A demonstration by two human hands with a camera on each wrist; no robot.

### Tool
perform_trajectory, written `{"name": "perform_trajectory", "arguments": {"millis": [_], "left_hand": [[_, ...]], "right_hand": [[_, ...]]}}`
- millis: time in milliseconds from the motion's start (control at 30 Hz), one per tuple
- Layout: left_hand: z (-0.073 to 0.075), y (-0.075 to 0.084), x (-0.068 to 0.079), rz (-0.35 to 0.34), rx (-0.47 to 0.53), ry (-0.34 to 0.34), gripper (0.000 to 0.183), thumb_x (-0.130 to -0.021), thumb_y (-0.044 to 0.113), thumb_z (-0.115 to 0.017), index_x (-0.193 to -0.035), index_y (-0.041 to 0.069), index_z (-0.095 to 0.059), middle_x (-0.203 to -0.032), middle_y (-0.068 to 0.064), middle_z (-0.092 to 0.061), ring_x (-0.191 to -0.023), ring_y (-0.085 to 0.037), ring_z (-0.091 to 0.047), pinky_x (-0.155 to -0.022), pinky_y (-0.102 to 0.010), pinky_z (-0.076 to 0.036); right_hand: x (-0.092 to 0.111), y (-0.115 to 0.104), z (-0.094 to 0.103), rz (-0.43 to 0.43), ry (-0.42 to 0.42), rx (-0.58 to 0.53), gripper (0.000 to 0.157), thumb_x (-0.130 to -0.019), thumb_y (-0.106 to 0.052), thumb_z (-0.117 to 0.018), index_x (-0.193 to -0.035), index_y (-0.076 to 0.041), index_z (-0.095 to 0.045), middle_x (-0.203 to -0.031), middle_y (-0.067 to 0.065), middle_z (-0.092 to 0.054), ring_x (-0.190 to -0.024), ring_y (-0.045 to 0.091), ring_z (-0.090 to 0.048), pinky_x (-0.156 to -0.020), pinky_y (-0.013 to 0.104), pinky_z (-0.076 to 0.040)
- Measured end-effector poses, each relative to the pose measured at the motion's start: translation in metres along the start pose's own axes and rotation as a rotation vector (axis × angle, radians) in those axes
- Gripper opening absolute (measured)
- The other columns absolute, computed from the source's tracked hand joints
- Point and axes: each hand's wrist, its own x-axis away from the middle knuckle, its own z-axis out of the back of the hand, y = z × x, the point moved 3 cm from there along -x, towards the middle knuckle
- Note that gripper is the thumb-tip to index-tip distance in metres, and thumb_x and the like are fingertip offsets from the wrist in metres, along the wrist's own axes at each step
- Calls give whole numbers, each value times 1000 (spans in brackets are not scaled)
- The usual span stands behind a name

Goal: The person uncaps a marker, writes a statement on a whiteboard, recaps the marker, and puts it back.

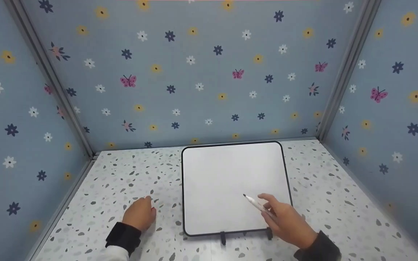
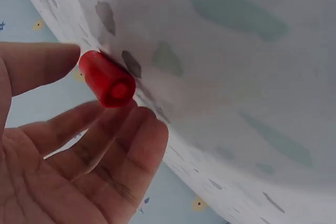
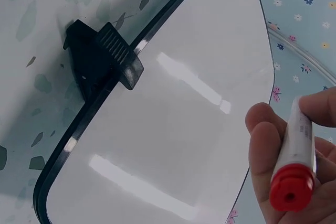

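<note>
A whiteboard (image 1: 216, 174) with a thin black rim stands on the speckled table, its face blank. My right hand (image 1: 285, 222) grips a white marker (image 1: 255, 203) in front of the board's lower right part. The marker's dark tip is uncapped and points up and left, near the board's surface. Its red end (image 3: 292, 190) faces the camera in the right wrist view. Left of the board, my left hand (image 1: 140, 213) pinches a red marker cap (image 2: 107, 80) between thumb and fingers, close to the tabletop.
Black stand feet (image 1: 223, 238) hold the board's bottom edge; one gripping foot (image 3: 107, 56) shows large in the right wrist view. Blue flowered panels (image 1: 201, 72) rise behind and on both sides, joined by grey corner posts (image 1: 347, 69). The speckled table (image 1: 122, 174) extends around the board.
</note>
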Motion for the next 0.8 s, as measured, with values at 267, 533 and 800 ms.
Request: {"name": "perform_trajectory", "arguments": {"millis": [267,533,800], "left_hand": [[14,33,3,-104,12,216,39,-102,11,-67,-129,-16,-64,-116,-34,-70,-105,-49,-71,-90,-60,-61],[14,71,2,-75,463,96,37,-111,13,-53,-138,-10,-63,-123,-24,-74,-110,-36,-75,-97,-53,-62],[4,90,-4,-58,682,31,41,-110,16,-52,-141,-10,-61,-119,-23,-75,-109,-35,-74,-92,-50,-63]], "right_hand": [[-3,-3,-4,167,69,16,48,-97,11,-70,-140,-11,-69,-111,7,-78,-88,7,-68,-74,30,-62],[-6,-9,-9,215,64,54,56,-90,21,-68,-131,-17,-75,-105,7,-68,-83,7,-54,-66,25,-53],[-11,-14,-11,260,102,42,62,-87,26,-64,-135,-11,-73,-106,8,-64,-79,3,-47,-62,22,-48]]}}
